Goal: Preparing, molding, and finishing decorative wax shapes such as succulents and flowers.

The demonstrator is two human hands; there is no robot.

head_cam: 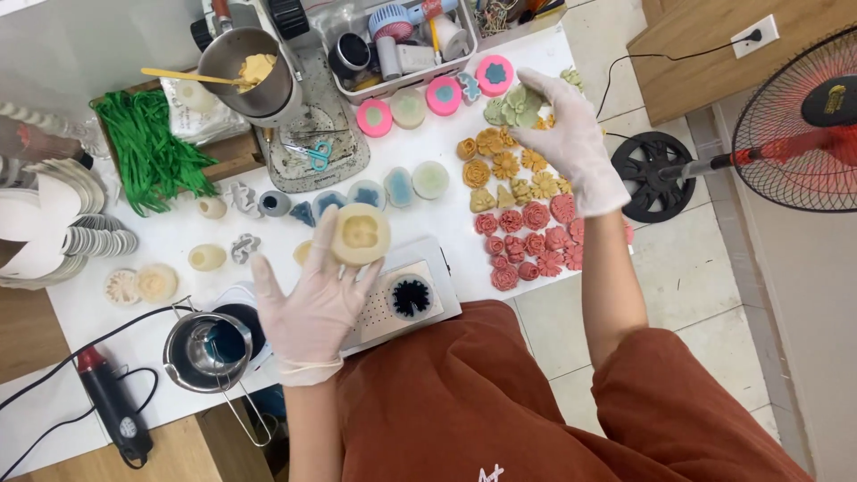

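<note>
The left hand point(308, 312) wears a thin translucent glove and is raised above the tabletop point(178, 241), palm up, fingers spread. Its grip is closed lightly on a round cream silicone mould point(361, 235), pinched between thumb and fingertips; the mould's upper face shows a shallow shaped cavity. The mould sits above the near edge of the tabletop, just over a white scale point(406, 295) carrying a small cup of dark blue material point(411, 296).

The right hand point(571, 134), also gloved, reaches forward with the forearm extended. Its grip is open, fingers flat and resting on pale green flower-shaped castings point(513, 105). Beside them lie rows of mustard flower castings point(504, 170) and pink-red flower castings point(527, 241), all matte with petal relief.

A steel pouring pot point(207, 351) stands left of the left hand.
</note>
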